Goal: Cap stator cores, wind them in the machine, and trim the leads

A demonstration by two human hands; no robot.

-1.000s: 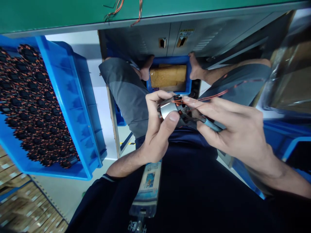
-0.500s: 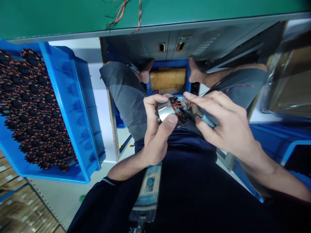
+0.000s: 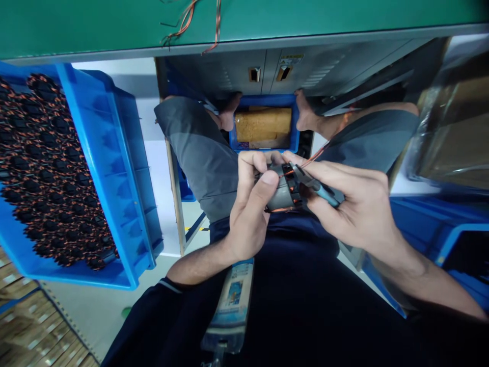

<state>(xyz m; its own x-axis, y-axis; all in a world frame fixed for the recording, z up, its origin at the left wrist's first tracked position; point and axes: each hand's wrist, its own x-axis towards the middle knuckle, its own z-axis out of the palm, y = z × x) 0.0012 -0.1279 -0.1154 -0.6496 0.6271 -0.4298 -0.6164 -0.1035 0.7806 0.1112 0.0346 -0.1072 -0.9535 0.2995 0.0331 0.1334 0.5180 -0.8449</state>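
My left hand (image 3: 250, 209) is closed around a motor stator (image 3: 280, 191), a grey metal ring with black slots and copper windings at its right end. In my right hand (image 3: 349, 199) is a pair of pliers or cutters (image 3: 323, 192) with light blue handles; the exact kind is hard to tell. Its dark jaws reach the slotted end of the stator. Copper wires (image 3: 318, 154) rise from beside my right fingertips toward the upper right. Both hands are above my lap, and my fingers partly hide the stator.
A blue crate (image 3: 95, 153) at left holds many wound stators (image 3: 49, 178). Ahead, loose copper wires (image 3: 217, 25) hang over the edge of the green tabletop (image 3: 305, 20). A blue bin (image 3: 263, 99) with a brown package stands between my feet. Another blue crate (image 3: 420, 219) is at right.
The stator has turned in my left hand, so its darker side faces up. The tool's jaws now sit against its slotted end, and the loose wires swing up and right.
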